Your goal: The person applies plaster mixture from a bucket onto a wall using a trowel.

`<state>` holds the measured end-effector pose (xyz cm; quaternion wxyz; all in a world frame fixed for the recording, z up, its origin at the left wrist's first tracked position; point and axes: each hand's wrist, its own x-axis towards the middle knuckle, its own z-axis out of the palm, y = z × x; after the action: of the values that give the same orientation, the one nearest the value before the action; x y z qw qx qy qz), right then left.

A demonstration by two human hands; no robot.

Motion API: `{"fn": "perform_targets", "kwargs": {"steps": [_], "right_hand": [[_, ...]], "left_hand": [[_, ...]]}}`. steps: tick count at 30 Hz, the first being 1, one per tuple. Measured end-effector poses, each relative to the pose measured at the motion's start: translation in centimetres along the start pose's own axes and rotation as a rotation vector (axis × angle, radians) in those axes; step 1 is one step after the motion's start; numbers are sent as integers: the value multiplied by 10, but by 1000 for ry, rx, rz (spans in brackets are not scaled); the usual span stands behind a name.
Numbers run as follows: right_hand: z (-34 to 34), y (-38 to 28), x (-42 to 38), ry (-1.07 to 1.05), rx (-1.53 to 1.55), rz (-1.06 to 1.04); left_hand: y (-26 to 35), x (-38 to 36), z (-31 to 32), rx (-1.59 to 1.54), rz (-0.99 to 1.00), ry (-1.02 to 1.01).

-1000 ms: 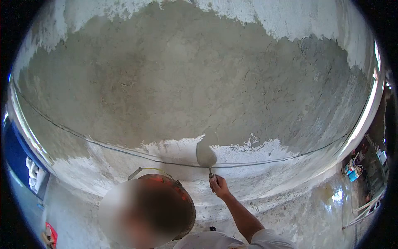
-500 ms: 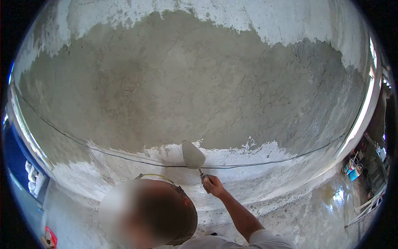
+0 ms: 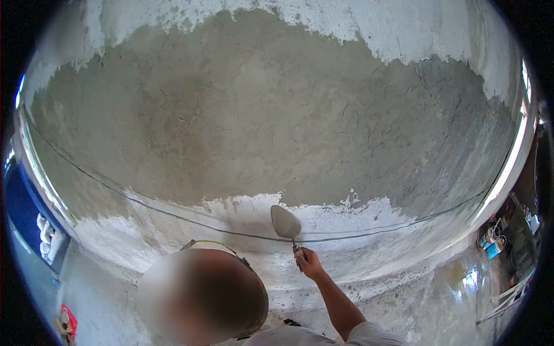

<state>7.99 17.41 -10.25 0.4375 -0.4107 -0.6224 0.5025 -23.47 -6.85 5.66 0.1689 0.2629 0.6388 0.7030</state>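
Observation:
My right hand [image 3: 310, 263] is closed around the handle of a trowel [image 3: 285, 222]. The trowel's grey, rounded blade points up toward the wall, just above a dark cable [image 3: 259, 236] and in front of a whitish strip. Above that strip, a broad patch of grey plaster [image 3: 277, 121] covers the wall, with cracks and rough marks on its surface. Left of my right hand is a bucket [image 3: 262, 305] with a yellowish handle [image 3: 213, 242]. A blurred area hides most of the bucket and what is in it. My left hand cannot be made out.
The cable sags across the lower wall [image 3: 346, 271]. At the right, small blue-and-white buckets [image 3: 493, 245] stand near a pale metal frame [image 3: 508, 300] and a wet patch of floor [image 3: 467, 279]. A red item [image 3: 69, 323] lies at the lower left, below white bundles [image 3: 46, 233].
My right hand and the trowel have shifted right and slightly down from the plaster's lower edge. The bucket sits a little further left in view, and the camera view has shifted slightly.

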Motion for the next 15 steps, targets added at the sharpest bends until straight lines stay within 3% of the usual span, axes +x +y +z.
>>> {"fn": "perform_targets", "kwargs": {"steps": [2,4,7,10,12,13,14,15], "right_hand": [[-12,3,-9,7,-34,37],[-22,-10,-25,85,-337,-134],[-27,-68,-53,242,-554,-262],[-32,-99,-73,237,-624,-341],[-34,-110,-84,172,-685,-407],[-36,-113,-87,141,-673,-394],[-39,-114,-91,6,-744,-264],[-37,-114,-96,-146,-806,-131]], "left_hand": [[10,-3,4,39,3,-12],[6,-4,7,20,1,-13],[4,-5,13,33,28,-16],[2,-6,19,108,48,-20],[1,-10,29,166,25,-10],[3,-15,42,-16,28,35],[-1,-19,45,-185,32,96],[-20,-13,29,-3,18,3]]}}
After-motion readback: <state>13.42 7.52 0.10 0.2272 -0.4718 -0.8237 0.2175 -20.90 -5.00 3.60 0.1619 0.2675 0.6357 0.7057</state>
